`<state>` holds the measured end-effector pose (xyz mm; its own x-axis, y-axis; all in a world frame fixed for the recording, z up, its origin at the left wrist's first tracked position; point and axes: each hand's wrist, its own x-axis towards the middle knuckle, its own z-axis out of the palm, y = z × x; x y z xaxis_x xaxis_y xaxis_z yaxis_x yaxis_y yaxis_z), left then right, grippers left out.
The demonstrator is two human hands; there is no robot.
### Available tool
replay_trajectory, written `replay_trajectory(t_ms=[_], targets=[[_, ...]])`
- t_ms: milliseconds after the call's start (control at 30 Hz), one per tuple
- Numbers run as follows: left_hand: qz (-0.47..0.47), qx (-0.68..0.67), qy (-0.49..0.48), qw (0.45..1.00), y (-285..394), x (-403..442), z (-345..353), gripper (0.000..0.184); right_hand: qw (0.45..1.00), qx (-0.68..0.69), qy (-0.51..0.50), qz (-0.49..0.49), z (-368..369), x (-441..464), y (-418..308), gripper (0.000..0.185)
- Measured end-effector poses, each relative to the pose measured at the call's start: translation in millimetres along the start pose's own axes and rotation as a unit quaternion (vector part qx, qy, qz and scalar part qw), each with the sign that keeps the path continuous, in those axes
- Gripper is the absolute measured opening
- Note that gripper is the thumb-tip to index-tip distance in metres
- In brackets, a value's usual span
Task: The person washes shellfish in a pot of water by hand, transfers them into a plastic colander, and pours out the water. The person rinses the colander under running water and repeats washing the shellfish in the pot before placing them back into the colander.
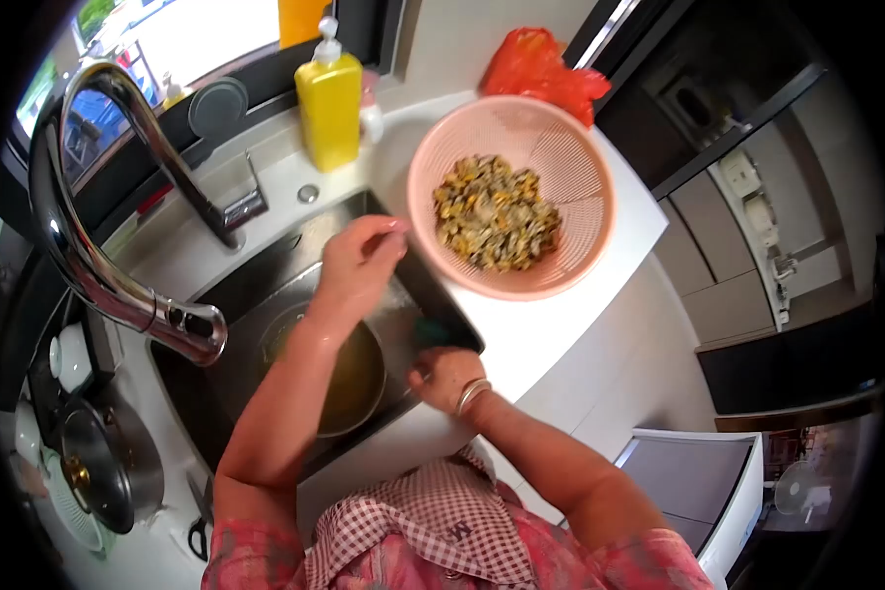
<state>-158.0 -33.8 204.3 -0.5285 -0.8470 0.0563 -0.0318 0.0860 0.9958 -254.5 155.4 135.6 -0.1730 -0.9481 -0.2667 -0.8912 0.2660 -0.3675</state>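
My left hand (362, 267) is over the sink, just left of the pink colander's (588, 258) rim. Its thumb and fingers are drawn together in a pinch; whatever is between them is too small to name. Shelled mussels (497, 213) lie heaped in the colander, which sits on the counter right of the sink. At the sink's near right edge rests my right hand (444, 380), its fingers curled and partly hidden. A blurred dark green thing (431, 332) lies in the sink beside it. Below my left forearm, a round bowl (356, 393) of cloudy yellowish liquid stands in the steel sink (231, 379).
A tall curved faucet (133, 295) arches over the sink's left side. Behind stand a yellow pump bottle (329, 110) and a red plastic bag (541, 74). A lidded pot (113, 462) and scissors (199, 539) are at the left. The counter edge runs beside the colander.
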Motion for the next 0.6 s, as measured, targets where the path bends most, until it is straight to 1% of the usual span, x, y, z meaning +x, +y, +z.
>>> replay_trajectory(t_ms=[33, 67, 100, 133, 167, 233, 267, 367, 400, 500, 600], targets=[[-0.103, -0.034, 0.006, 0.994, -11.0, -13.7, -22.5, 0.024, 1.000, 0.002, -0.021, 0.017, -3.8, 2.9, -2.2, 0.040], [-0.097, 0.015, 0.021, 0.995, -52.9, -23.3, -46.5, 0.024, 0.999, -0.016, -0.028, 0.024, -4.5, 4.5, -3.8, 0.040], [-0.092, 0.065, 0.035, 0.993, -121.7, -34.1, -69.3, 0.024, 1.000, 0.001, -0.010, 0.019, 0.0, 4.7, -1.9, 0.040], [-0.082, 0.113, 0.048, 0.989, -172.7, -46.2, -87.6, 0.023, 1.000, 0.008, -0.001, 0.013, 2.4, 4.8, -0.6, 0.039], [-0.100, 0.193, 0.051, 0.975, -197.7, -58.7, -101.0, 0.024, 1.000, 0.011, 0.010, 0.007, 3.1, 5.6, -0.3, 0.039], [-0.133, 0.339, 0.054, 0.930, -231.9, -81.7, -119.4, 0.026, 1.000, 0.017, -0.004, 0.016, 1.3, 6.2, -3.4, 0.038], [-0.122, 0.418, 0.050, 0.899, -237.2, -88.9, -122.0, 0.033, 1.000, 0.021, -0.005, 0.021, 0.5, 6.5, -5.0, 0.037], [-0.146, 0.440, -0.019, 0.886, -252.7, -100.9, -109.2, 0.043, 1.000, 0.016, 0.000, 0.026, 0.5, 6.0, -8.7, 0.035], [-0.081, 0.476, 0.004, 0.876, -302.6, -109.3, -102.4, 0.047, 1.000, 0.009, 0.003, 0.030, 1.1, 6.2, -9.3, 0.035], [-0.194, 0.474, -0.115, 0.851, -285.7, -117.9, -76.3, 0.044, 0.999, 0.005, 0.006, 0.031, 0.3, 6.2, -12.4, 0.035], [-0.176, 0.445, -0.232, 0.847, -248.4, -132.5, -62.7, 0.039, 0.999, 0.013, 0.012, 0.039, -0.7, 5.7, -14.8, 0.034]])
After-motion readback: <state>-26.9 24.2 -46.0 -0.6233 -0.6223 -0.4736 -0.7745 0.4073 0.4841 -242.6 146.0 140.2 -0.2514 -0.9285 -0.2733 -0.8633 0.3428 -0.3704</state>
